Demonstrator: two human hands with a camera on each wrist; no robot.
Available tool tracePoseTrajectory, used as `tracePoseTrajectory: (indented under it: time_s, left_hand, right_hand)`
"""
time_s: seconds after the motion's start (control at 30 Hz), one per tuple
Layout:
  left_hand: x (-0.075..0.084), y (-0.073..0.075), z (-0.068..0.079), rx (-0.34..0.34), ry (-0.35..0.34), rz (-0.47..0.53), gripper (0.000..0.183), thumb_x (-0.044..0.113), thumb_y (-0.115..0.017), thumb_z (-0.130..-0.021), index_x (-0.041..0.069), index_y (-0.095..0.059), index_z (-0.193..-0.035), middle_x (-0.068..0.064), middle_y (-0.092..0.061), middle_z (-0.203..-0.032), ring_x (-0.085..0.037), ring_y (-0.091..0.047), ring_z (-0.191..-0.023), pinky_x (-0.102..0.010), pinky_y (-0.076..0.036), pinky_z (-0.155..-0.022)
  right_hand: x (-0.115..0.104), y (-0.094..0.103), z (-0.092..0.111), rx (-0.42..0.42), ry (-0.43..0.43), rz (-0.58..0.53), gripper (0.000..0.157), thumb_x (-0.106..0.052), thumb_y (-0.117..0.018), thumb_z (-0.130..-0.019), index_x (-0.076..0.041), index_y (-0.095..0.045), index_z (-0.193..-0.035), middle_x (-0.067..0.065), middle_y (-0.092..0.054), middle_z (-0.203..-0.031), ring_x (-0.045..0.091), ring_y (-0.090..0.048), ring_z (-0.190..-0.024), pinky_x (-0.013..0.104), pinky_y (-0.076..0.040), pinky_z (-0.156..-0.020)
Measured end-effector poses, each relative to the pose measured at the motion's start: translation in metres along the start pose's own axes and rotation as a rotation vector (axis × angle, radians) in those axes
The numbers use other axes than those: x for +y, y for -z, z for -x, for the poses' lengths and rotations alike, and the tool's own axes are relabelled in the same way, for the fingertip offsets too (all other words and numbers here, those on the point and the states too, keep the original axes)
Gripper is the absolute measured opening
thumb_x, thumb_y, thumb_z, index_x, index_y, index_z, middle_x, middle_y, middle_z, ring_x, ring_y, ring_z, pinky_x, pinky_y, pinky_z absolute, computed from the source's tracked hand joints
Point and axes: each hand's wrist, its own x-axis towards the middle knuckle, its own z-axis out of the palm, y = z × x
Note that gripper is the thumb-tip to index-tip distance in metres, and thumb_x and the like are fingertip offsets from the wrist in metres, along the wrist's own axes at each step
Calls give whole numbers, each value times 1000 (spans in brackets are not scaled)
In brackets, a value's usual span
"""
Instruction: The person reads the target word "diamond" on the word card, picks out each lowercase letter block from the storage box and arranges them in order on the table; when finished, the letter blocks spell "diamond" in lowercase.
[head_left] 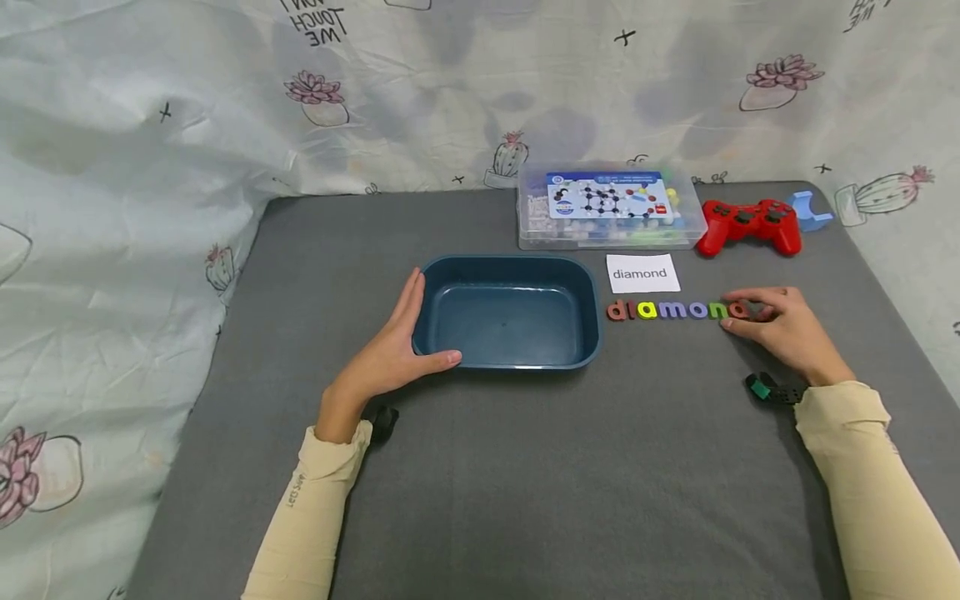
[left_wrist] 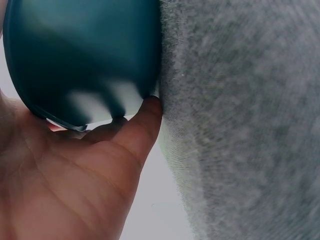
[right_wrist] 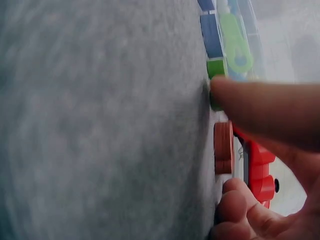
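A dark blue plastic tray stands on the table, its inside empty. My left hand rests against the tray's left end, fingers straight along the wall and thumb at the front corner. Coloured plastic letters spell "diamond" in a row right of the tray. My right hand is at the row's right end, thumb and index finger either side of the last letter d. In the right wrist view a gap shows between this brownish-red letter and the fingers; one fingertip overlaps a green letter.
A white card printed "diamond" lies behind the letters. Farther back are a clear box of molecule-model parts, a red game controller and a light blue plastic piece. Patterned cloth hangs behind the grey table.
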Motion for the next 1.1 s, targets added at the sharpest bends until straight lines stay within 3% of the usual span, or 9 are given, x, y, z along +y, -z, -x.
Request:
tracePoseTrajectory:
  time_s: [0.13,0.3,0.7,0.93,1.1]
  left_hand:
    - [-2,0,0,0,-4,7,128,63,-79,-90,30,15,-170,6,20,-177,-24,5,-163,-69,-16,-123]
    - [-2,-1,-1,-3,-9,14,128,62,-79,-90,29,15,-171,7,20,-177,-26,5,-163,-70,-15,-122]
    - [-2,0,0,2,7,13,127,63,-79,-90,32,14,-170,10,20,-177,-21,2,-163,-66,-19,-123]
    - [-1,0,1,-2,16,6,128,62,-80,-89,31,15,-171,13,21,-176,-25,2,-163,-68,-18,-123]
    - [0,1,0,-1,16,15,127,59,-80,-90,31,14,-171,12,20,-176,-23,2,-163,-67,-19,-123]
  right_hand:
    - [-1,-4,-1,25,30,1,33,-5,-74,-101,9,-68,-131,28,-46,-131,29,-32,-107,40,-32,-78]
    - [0,-2,0,6,-5,9,35,-10,-71,-105,11,-66,-133,31,-40,-134,31,-32,-109,44,-33,-78]
    - [-2,-3,-1,3,-16,25,37,-15,-71,-105,10,-67,-132,31,-41,-134,31,-34,-108,45,-35,-76]
    - [3,1,2,27,-27,13,42,-16,-72,-104,2,-64,-141,23,-48,-129,22,-41,-103,35,-37,-76]
    - [7,2,3,27,-22,11,39,-16,-69,-106,4,-65,-139,25,-49,-129,25,-43,-103,37,-36,-78]
